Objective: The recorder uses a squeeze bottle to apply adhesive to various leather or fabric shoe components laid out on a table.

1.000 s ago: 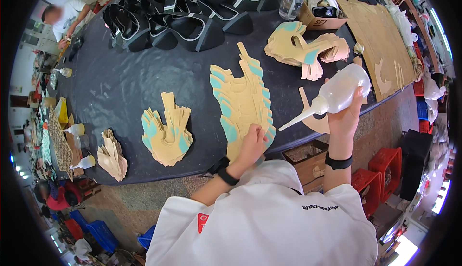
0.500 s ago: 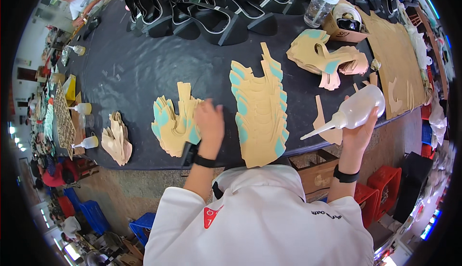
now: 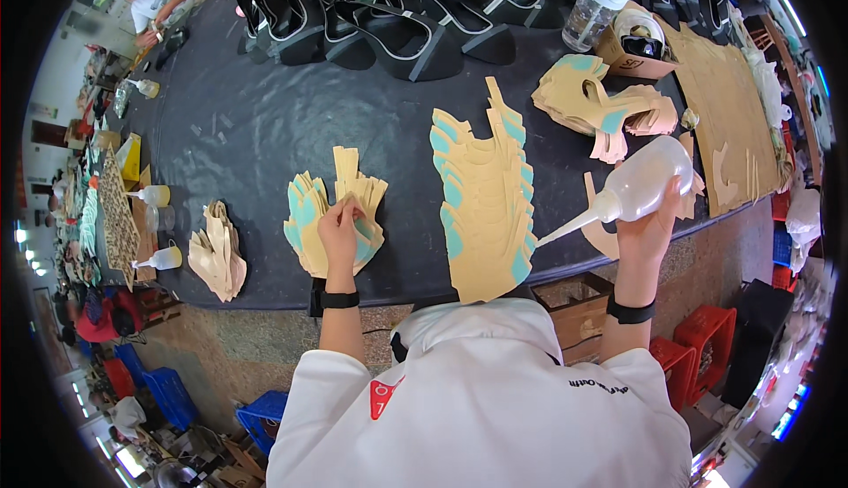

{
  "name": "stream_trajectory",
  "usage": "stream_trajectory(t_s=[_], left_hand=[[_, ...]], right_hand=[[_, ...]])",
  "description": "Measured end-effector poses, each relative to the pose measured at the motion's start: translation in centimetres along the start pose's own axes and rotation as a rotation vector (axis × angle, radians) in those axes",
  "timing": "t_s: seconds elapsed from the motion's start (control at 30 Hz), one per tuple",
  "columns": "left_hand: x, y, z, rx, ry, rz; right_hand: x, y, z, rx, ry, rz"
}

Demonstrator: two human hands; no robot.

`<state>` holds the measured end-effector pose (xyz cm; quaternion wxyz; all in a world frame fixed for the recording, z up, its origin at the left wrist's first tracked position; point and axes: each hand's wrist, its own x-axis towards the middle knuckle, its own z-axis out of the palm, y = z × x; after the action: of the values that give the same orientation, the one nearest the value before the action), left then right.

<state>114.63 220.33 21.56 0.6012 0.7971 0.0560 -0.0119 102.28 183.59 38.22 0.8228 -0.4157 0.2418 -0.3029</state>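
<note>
My left hand [image 3: 337, 239] lies over a fanned pile of beige cut-out shoe pieces [image 3: 306, 223] with pale turquoise patches. Its fingertips are pinched together on one of the upper pieces. A translucent squeeze bottle [image 3: 649, 175] is held in my right hand [image 3: 647, 234], tilted so that its long thin nozzle points left and down. The nozzle tip is close to the right edge of a longer row of overlapping beige pieces [image 3: 481, 214], in front of me. Under the bottle lies a loose curved beige strip [image 3: 602, 239].
Black wedge shoes [image 3: 397, 42] crowd the far side of the dark table [image 3: 265, 126]. Another beige stack [image 3: 570, 90], a lidded clear bottle [image 3: 594, 15] and a cardboard sheet [image 3: 720, 126] are at right. At left are bare beige pieces [image 3: 217, 254] and small glue bottles [image 3: 161, 258].
My left hand has moved left onto the smaller pile, and its fingers have closed in a pinch. The squeeze bottle has shifted slightly left, its nozzle nearer the long row.
</note>
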Motion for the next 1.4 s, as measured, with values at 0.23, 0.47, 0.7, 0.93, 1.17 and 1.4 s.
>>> stream_trajectory(t_s=[0.23,0.47,0.7,0.93,1.17,1.4], left_hand=[[0.0,4.4,-3.2,0.162,0.371,-0.131],[-0.7,13.2,-9.3,0.200,0.765,0.277],[-7.1,19.2,2.2,-0.161,-0.176,-0.049],[-9.2,19.8,6.4,-0.322,-0.636,-0.380],[-9.3,20.3,7.0,-0.319,-0.754,-0.359],[-9.5,20.8,7.1,-0.274,-0.797,-0.370]], right_hand=[[-0.3,0.0,0.1,0.004,-0.011,0.009],[-0.2,-0.1,0.3,0.012,0.015,-0.013],[-0.9,0.4,1.5,-0.008,-0.024,0.015],[-1.3,0.3,0.9,-0.015,0.018,-0.048],[-1.0,-0.2,0.5,-0.075,-0.022,-0.134],[-1.0,-0.4,1.2,-0.077,-0.034,-0.090]])
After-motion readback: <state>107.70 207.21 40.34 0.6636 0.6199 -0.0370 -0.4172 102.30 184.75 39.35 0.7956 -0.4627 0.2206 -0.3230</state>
